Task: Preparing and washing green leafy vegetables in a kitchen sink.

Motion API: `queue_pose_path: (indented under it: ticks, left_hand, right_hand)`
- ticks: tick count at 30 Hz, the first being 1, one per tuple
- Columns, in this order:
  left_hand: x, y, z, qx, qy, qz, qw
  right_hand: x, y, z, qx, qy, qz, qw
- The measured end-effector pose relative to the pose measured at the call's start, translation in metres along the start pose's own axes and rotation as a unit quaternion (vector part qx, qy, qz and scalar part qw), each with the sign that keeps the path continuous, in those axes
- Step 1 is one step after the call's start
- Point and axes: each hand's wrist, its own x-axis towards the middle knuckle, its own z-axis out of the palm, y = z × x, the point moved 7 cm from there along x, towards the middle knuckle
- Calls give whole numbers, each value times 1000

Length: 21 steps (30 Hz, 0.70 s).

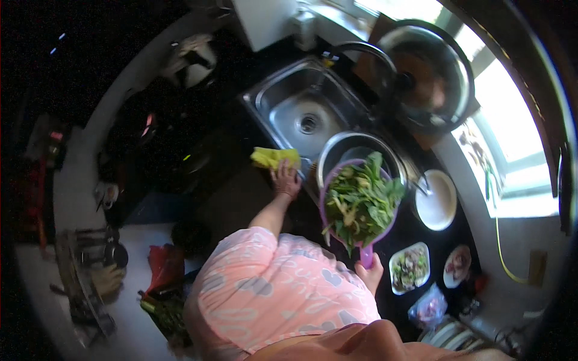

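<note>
My left hand [286, 181] presses on a yellow cloth [275, 158] at the near edge of the stainless steel sink [293, 118]. In my right hand [373, 273] is the handle of a purple plastic colander [366, 256], heaped with leafy greens [361, 201]. The colander overlaps a round metal basin [336, 146] at the sink's right end. The sink basin by the drain [308, 122] shows no water that I can make out. A black faucet [365, 48] arches over its far side.
A large glass lid [424, 76] leans by the window. Right of the colander stand a white bowl [435, 200], a square dish of chopped food [409, 268], a small plate of food [457, 266] and a plastic bag [428, 307]. A red bag [166, 268] lies at lower left.
</note>
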Motion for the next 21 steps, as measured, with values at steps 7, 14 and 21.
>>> queue_pose_path:
  ticks: [7, 14, 21]
  left_hand:
    - [2, 1, -4, -25, 12, 3, 1000]
    - [-5, 1, -16, -38, 11, -14, 999]
    - [-1, 2, -16, -23, 25, -5, 999]
  right_hand:
    - [2, 17, 5, 46, -7, -36, 998]
    - [6, 17, 5, 49, -31, -34, 998]
    - [8, 16, 4, 37, -23, -29, 999]
